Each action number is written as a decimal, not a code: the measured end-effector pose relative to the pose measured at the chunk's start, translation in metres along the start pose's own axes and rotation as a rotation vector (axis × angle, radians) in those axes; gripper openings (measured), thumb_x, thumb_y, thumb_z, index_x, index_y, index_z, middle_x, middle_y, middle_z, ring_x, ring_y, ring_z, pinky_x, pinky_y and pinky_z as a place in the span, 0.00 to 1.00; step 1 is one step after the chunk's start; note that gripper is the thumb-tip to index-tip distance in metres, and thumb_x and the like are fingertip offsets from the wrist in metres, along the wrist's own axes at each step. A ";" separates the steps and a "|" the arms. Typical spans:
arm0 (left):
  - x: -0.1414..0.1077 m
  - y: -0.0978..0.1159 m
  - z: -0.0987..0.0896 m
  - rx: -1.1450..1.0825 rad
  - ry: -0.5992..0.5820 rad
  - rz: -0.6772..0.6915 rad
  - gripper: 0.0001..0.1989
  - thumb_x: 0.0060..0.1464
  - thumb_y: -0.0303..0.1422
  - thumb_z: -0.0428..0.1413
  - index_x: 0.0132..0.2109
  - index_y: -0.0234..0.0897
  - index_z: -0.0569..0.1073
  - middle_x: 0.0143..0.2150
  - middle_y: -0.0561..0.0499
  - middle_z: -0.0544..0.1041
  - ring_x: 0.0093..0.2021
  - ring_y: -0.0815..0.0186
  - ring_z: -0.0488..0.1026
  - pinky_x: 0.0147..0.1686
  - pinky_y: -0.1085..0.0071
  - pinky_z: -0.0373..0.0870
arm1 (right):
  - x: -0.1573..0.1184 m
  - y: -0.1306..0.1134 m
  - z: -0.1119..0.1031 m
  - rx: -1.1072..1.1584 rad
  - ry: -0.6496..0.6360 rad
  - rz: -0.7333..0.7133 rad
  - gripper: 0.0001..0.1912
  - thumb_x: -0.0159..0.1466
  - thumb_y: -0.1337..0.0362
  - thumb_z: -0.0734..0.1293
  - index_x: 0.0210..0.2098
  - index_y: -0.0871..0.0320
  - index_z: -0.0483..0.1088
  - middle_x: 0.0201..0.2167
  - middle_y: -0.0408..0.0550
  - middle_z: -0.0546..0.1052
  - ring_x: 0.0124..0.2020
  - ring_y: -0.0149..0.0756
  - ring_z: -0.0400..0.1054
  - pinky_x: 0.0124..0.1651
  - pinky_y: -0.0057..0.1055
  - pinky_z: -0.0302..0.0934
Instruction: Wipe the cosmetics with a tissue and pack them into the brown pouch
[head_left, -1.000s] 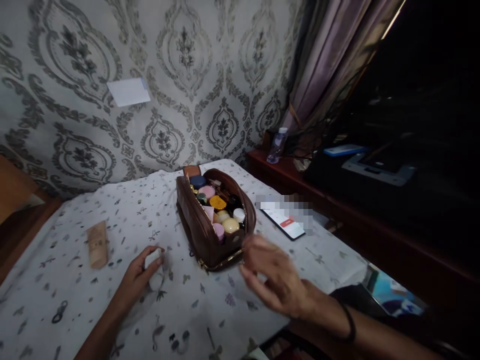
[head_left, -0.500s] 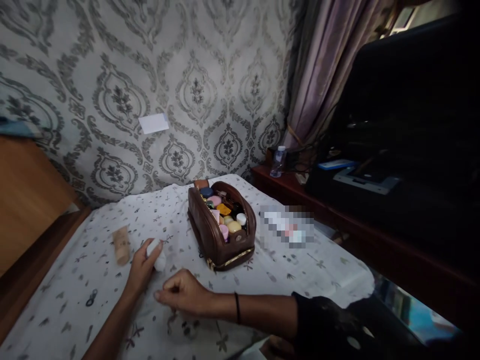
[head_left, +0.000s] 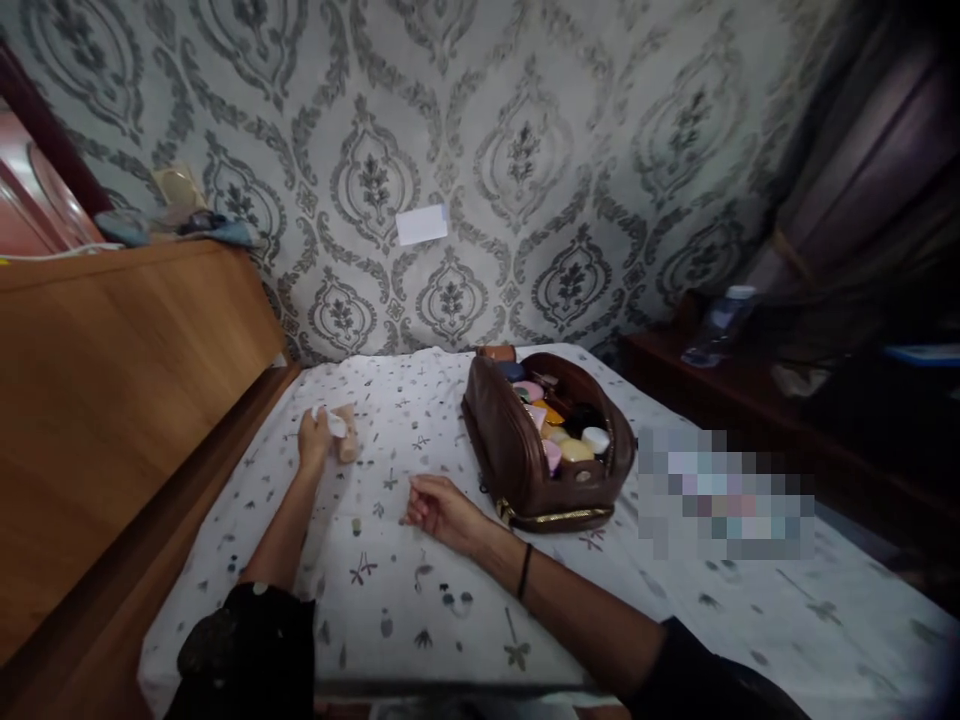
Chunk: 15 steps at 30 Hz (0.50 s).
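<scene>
My left hand (head_left: 313,440) is closed around a crumpled white tissue (head_left: 330,423). It hovers right beside a tan tube (head_left: 346,440), whose near part shows past the tissue; whether they touch I cannot tell. My right hand (head_left: 442,508) is over the middle of the sheet, its fingers loosely curled and partly apart, with nothing visible in them. To its right stands a brown leather toiletry bag (head_left: 510,440), unzipped at the top. Several jars and lidded containers fill it, among them a white-capped jar (head_left: 596,440) and a pale yellow lid (head_left: 577,451).
A white patterned sheet (head_left: 420,600) covers the surface. A wooden panel (head_left: 135,400) borders the left side. On the dark red ledge (head_left: 652,365) at the right stands a clear bottle (head_left: 716,325). A blurred-out item (head_left: 724,495) lies right of the bag. White paper (head_left: 421,225) is on the wall.
The view has swung left. My left hand, still with the tissue, has moved up to the tan tube. My right hand has loosened from a tighter curl and drawn apart from the left.
</scene>
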<state>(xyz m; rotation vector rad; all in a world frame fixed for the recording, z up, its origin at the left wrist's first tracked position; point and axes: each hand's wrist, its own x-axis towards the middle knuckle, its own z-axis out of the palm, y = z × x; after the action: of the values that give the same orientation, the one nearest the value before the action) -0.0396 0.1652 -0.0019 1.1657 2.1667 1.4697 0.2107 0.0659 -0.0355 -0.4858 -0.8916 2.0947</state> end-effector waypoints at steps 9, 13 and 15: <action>-0.004 0.012 0.027 0.362 -0.304 -0.011 0.26 0.32 0.31 0.63 0.44 0.36 0.69 0.57 0.31 0.72 0.59 0.38 0.69 0.52 0.53 0.66 | -0.001 0.004 -0.002 -0.003 -0.012 -0.008 0.19 0.52 0.52 0.77 0.24 0.61 0.70 0.14 0.36 0.67 0.19 0.26 0.62 0.37 0.32 0.64; -0.005 0.017 0.020 0.339 -0.317 0.017 0.22 0.32 0.30 0.62 0.40 0.38 0.68 0.47 0.36 0.77 0.53 0.42 0.74 0.46 0.58 0.69 | -0.002 0.006 -0.001 -0.015 0.000 -0.014 0.21 0.50 0.53 0.78 0.34 0.62 0.73 0.26 0.43 0.75 0.28 0.30 0.71 0.37 0.30 0.65; -0.013 0.017 0.015 0.276 -0.317 0.049 0.21 0.33 0.29 0.62 0.38 0.39 0.67 0.40 0.40 0.78 0.48 0.45 0.77 0.41 0.61 0.69 | -0.001 0.009 0.000 -0.056 0.029 -0.041 0.26 0.48 0.54 0.80 0.41 0.59 0.72 0.35 0.45 0.75 0.33 0.32 0.73 0.37 0.30 0.66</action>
<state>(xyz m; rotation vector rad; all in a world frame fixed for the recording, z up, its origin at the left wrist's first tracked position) -0.0140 0.1684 0.0035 1.4399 2.1711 0.9424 0.2065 0.0615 -0.0422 -0.5219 -0.9371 2.0251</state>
